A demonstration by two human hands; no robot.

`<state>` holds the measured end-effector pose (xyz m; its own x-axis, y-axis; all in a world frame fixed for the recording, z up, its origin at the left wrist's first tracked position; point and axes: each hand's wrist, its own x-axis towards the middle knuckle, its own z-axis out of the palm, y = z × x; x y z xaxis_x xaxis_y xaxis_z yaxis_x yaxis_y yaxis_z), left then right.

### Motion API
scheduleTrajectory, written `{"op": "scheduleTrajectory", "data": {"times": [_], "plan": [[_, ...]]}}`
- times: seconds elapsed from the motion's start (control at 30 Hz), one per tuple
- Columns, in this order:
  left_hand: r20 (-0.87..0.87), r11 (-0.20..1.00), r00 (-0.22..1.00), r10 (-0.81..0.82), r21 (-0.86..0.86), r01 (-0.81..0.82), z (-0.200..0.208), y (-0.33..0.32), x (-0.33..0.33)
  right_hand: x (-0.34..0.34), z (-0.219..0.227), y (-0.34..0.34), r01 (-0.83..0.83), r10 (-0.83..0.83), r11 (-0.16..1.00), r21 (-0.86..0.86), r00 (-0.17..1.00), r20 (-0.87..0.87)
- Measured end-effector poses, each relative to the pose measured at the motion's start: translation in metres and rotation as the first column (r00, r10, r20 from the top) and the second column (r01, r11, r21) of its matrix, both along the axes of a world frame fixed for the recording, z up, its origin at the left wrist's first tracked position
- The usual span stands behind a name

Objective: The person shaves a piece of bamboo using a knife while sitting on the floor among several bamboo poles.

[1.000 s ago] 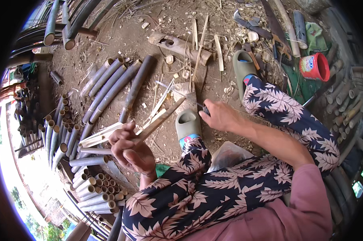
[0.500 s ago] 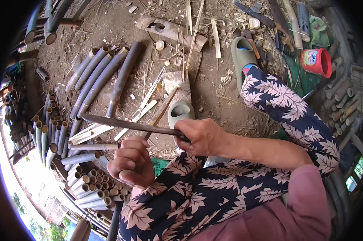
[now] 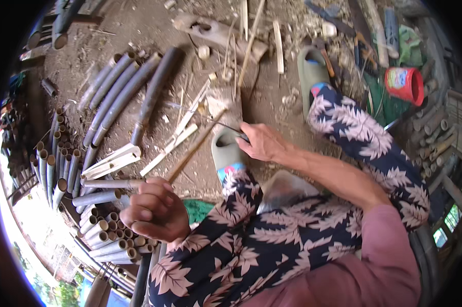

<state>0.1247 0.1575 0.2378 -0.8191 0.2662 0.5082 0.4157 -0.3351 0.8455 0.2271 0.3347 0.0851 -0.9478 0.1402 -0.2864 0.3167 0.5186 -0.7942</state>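
A seated worker in leaf-patterned trousers (image 3: 292, 230) bends to a slender bamboo strip (image 3: 195, 148), which slants from the left hand (image 3: 156, 211) up to the area of a wooden block (image 3: 233, 107), just beside the green clog (image 3: 231, 156) on the left foot. The left hand is curled into a fist that appears clamped on the strip's near end, though the fingers hide the grip itself. The right hand (image 3: 265, 144) is clamped on the handle of a long-bladed knife (image 3: 231, 128), its blade seen nearly edge-on and reaching across the strip's far end; whether steel touches bamboo is too blurred to tell.

Good work here likely depends on a steady left fist, a shallow and constant blade angle, and light, even strokes, with the strip's far end braced if possible. The left fingers are best kept well clear of the edge's path, and the clogged foot, close by the blade, calls for equal care.

Half a second earlier, the knife lies broadside in front of the body, its blade spanning leftward above the left fist; now the right hand is farther out, past the clog's opening, and the blade is at the strip's far end. The left hand stays curled, and the strip keeps its slant.
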Motion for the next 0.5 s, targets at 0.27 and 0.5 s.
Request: {"op": "scheduleTrajectory", "data": {"times": [0.27,0.5], "plan": [[0.21,0.986,0.974,0.081,0.127,-0.109,-0.008,-0.022,-0.017,-0.006,-0.062,0.04,-0.029,0.017,0.998,0.062,0.98,0.197],[0.533,0.839,0.798,0.281,0.267,-0.474,-0.033,-0.101,-0.017,-0.019,0.007,0.007,0.143,-0.166,0.98,-0.141,0.972,-0.166]]}}
